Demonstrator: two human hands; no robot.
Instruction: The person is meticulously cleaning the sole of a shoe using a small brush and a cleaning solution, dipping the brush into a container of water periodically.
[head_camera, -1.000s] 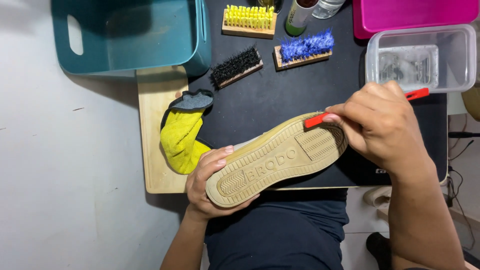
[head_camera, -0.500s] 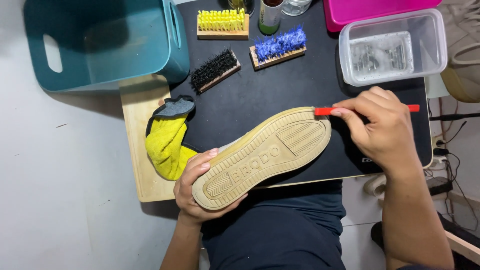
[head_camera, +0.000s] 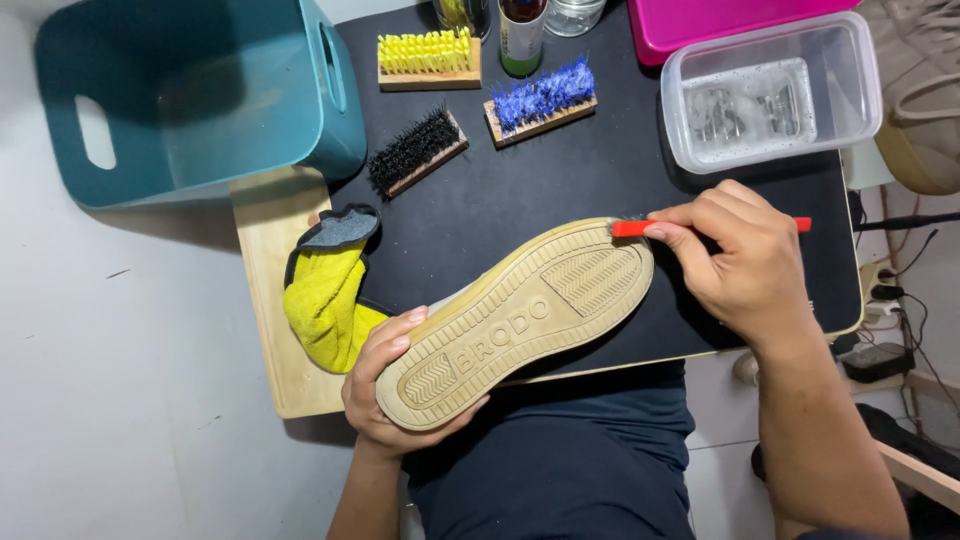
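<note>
Holding: the left hand (head_camera: 385, 385) cups the heel end of a tan rubber-soled shoe (head_camera: 520, 320), which is turned sole up and lies slantwise over the near edge of the worktop (head_camera: 560, 190).
Left fingers: curled shut around the heel, thumb and fingertips showing on the sole's rim.
Right hand: the right hand (head_camera: 745, 265) sits just beside the toe end of the sole, above the black mat.
Right fingers: pinched closed on a thin red-handled tool (head_camera: 640, 228), its near tip touching the sole's edge at the toe; the far end sticks out past the knuckles.
Lap: dark blue trousers (head_camera: 560, 460) show under the shoe.
Left of the shoe: a crumpled yellow cloth with a grey edge (head_camera: 325, 295) lies partly on the pale wooden board (head_camera: 265, 260), touching the left hand's side.
Middle of mat: a black-bristled wooden brush (head_camera: 415, 150) and a blue-bristled wooden brush (head_camera: 540, 100) lie apart from each other.
Farther back: a yellow-bristled wooden brush (head_camera: 428, 58) lies near the back edge.
Right rear: a clear plastic tub (head_camera: 850, 90) stands beside a pink bin (head_camera: 720, 20).
Left rear: a teal plastic basket (head_camera: 180, 100) rests on the board's corner.
</note>
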